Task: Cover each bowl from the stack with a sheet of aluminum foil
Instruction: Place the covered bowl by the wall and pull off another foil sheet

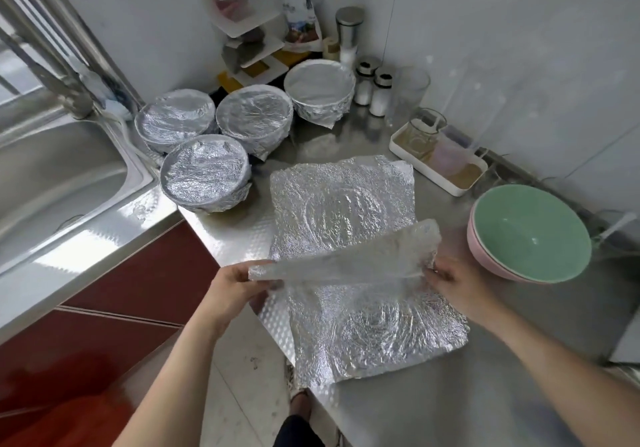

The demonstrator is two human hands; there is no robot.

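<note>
The lifted foil sheet (346, 256) is crinkled, dull silver, and held off the steel counter (485, 394), spanning between both hands. The left hand (239, 287) pinches its left corner; the right hand (453, 280) grips its bunched right edge. Below it lie a far flat sheet (343, 197) and a near flat sheet (377, 335) (each bears a round pressed imprint). At right, a green bowl (530, 235) nests uncovered in a pink bowl (485, 263). Four foil-covered bowls (206, 173) stand at back left, near the sink (62, 176).

Both forearms (180, 360) reach forward. The left hand (239, 289) pinches one end of a foil sheet (346, 256); the right hand (457, 282) pinches the other.
</note>
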